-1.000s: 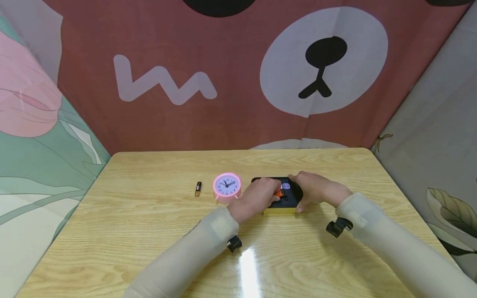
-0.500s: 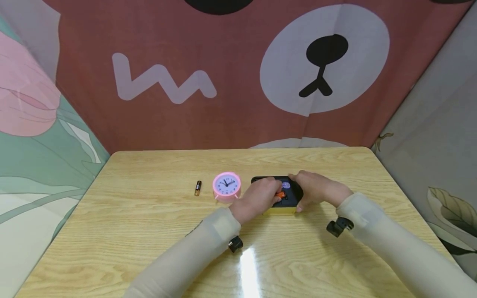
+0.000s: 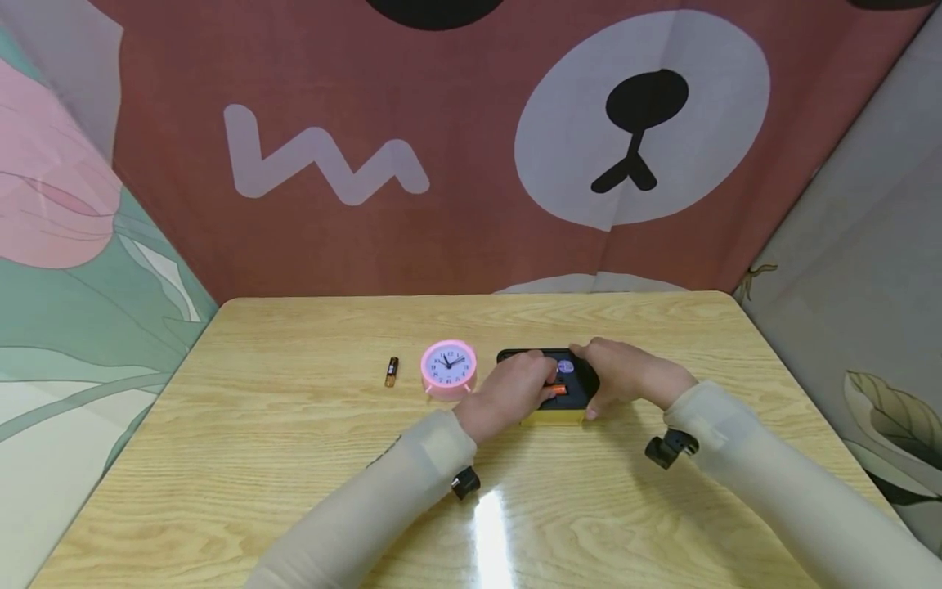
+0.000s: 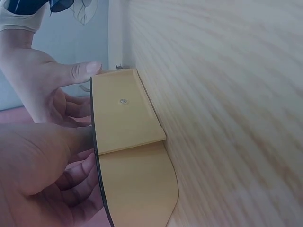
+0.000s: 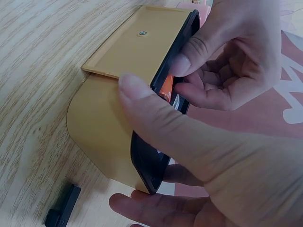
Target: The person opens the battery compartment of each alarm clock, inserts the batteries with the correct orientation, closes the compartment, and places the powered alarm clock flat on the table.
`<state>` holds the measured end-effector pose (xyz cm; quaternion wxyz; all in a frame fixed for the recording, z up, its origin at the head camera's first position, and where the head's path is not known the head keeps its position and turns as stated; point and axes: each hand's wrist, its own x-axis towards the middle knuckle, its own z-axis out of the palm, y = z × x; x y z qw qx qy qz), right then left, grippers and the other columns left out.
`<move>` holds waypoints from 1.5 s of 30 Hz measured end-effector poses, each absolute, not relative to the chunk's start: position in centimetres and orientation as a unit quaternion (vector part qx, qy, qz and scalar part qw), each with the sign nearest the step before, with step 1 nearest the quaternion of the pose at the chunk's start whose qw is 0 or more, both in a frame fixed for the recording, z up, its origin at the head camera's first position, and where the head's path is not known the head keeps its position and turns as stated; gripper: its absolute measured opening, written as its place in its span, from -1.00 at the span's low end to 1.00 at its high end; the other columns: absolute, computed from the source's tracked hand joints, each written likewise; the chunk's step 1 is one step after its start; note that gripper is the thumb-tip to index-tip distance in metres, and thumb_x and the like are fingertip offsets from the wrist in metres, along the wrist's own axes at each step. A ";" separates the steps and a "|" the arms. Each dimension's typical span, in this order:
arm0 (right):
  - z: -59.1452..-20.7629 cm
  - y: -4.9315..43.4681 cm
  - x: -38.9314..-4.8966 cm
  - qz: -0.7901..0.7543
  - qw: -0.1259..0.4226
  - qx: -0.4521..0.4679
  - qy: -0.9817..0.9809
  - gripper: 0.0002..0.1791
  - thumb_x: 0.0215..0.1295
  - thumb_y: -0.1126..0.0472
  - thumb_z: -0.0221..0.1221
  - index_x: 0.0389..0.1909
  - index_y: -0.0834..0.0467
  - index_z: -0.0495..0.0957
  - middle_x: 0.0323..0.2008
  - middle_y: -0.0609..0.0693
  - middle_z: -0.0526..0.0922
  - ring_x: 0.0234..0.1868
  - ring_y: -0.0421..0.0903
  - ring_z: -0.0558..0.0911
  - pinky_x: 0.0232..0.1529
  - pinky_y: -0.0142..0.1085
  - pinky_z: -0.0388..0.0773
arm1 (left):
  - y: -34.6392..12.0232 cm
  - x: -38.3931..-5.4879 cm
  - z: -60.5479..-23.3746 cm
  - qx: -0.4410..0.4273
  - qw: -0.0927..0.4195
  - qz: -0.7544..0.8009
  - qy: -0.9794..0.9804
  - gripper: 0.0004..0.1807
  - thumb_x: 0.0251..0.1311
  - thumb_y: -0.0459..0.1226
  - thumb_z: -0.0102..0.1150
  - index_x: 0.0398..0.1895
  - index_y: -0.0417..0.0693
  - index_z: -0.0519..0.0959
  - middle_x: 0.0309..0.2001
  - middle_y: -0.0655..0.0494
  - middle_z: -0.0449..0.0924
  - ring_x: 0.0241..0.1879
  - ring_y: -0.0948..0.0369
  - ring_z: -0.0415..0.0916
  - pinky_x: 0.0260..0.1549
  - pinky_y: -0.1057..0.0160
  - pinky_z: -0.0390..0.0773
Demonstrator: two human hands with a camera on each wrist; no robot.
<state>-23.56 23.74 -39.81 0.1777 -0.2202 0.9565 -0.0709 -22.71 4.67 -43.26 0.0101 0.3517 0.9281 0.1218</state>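
A yellow box-shaped device [image 3: 553,418] lies black back up on the table; its exact kind cannot be told. My left hand [image 3: 511,393] is over the back, pinching an orange battery [image 3: 556,390] between thumb and fingers. In the right wrist view, the battery [image 5: 166,88] sits at the recess in the black back, partly hidden by the fingers. My right hand [image 3: 625,375] steadies the device's right end, its thumb along the yellow side [image 5: 102,127] and its fingers around the far edge. From the left wrist, the yellow side [image 4: 125,109] shows a small screw.
A pink alarm clock [image 3: 449,366] stands left of the device. Farther left, a black and copper battery [image 3: 392,372] lies on the wooden table [image 3: 294,425]. Near the device, in the right wrist view, lies a small black plastic piece [image 5: 62,206]. A printed cloth [image 3: 471,237] hangs behind.
The orange battery has turned from tilted to nearly level over the black back, in my left fingers. My right hand keeps its hold, and the device stays in place.
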 end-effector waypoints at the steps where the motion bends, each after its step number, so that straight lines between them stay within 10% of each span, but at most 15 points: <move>1: -39.8 23.7 -23.6 -0.070 0.178 -0.220 0.957 0.21 -0.23 -0.05 0.66 0.42 0.40 0.30 0.05 0.26 0.62 0.02 0.07 0.63 0.14 0.03 0.55 | 4.7 -22.7 -43.2 0.352 0.009 0.122 0.928 -0.78 0.37 -0.07 0.24 -0.38 0.04 0.55 -0.34 0.16 0.59 -0.34 0.30 0.47 -0.33 0.36 0.53; 20: -40.0 24.0 -23.5 -0.073 0.183 -0.212 0.957 0.22 -0.20 -0.05 0.65 0.45 0.39 0.26 0.10 0.26 0.60 0.06 0.08 0.63 0.15 0.03 0.55 | 5.0 -23.3 -43.2 0.313 -0.009 0.128 0.941 -0.69 0.36 0.03 0.23 -0.48 0.11 0.52 -0.39 0.21 0.56 -0.42 0.30 0.46 -0.45 0.30 0.45; 45: -39.7 23.9 -23.5 -0.075 0.185 -0.209 0.957 0.21 -0.21 -0.06 0.65 0.44 0.38 0.28 0.03 0.23 0.61 -0.03 0.03 0.62 0.13 0.03 0.56 | 5.4 -23.5 -43.2 0.297 0.005 0.090 0.950 -0.47 0.33 0.19 0.17 0.12 0.03 0.59 -0.05 0.09 0.61 -0.15 0.20 0.56 -0.22 0.23 0.62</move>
